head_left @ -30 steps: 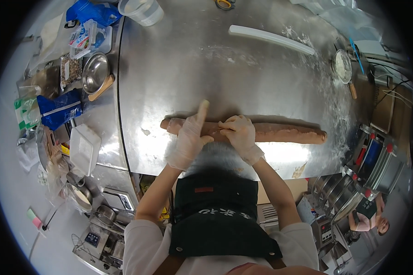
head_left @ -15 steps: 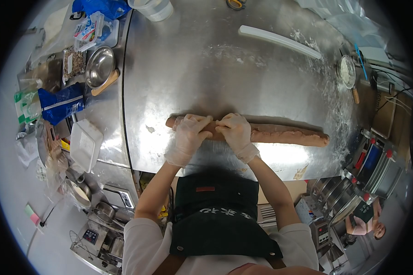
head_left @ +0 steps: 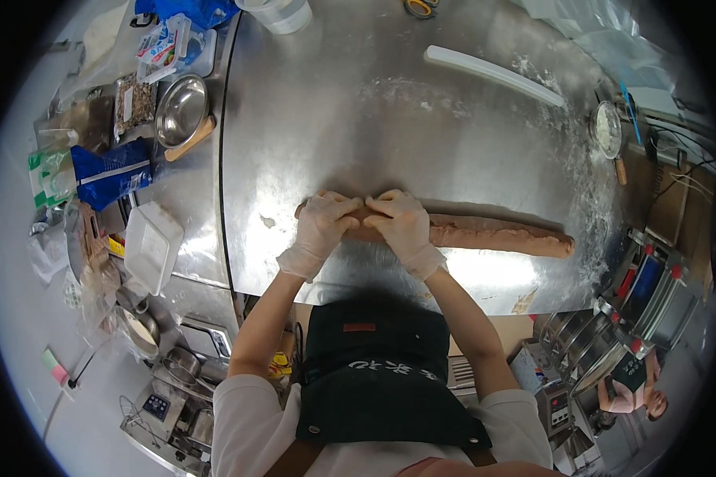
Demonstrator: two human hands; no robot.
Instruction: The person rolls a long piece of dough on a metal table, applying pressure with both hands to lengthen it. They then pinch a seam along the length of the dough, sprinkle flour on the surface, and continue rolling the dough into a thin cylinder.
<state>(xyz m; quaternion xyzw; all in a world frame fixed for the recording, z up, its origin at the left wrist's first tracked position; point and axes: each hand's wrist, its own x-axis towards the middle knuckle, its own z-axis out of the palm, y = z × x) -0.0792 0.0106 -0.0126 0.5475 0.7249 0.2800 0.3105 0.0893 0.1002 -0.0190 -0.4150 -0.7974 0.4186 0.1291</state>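
"Where does the brown roll (head_left: 497,236) lie?"
"Lengthwise beside the near edge of the metal tabletop (head_left: 310,127), probably set there for easy reach."
"And the grip?"
"Closed on the roll, on both sides. The left hand (head_left: 324,225) and the right hand (head_left: 401,225), in thin clear gloves (head_left: 298,261), bend their fingers over it toward its left end, fingertips nearly meeting. I'd guess that closeness lets both work one short stretch; how exactly the tips pinch is too small to tell."
"What about the length running toward the right edge?"
"No hand is on it; its own weight likely steadies it."
"The surface?"
"Streaked with pale powder (head_left: 589,234) along the right edge, where a strainer (head_left: 607,131) holds more. A white bar (head_left: 493,75) lies toward the far right corner, scissors (head_left: 420,8) by the far edge."
"And the room?"
"Past the left edge sit a steel bowl (head_left: 181,111) and a white tray (head_left: 153,246). Beyond the near right corner, another person (head_left: 630,396) shows in the background."
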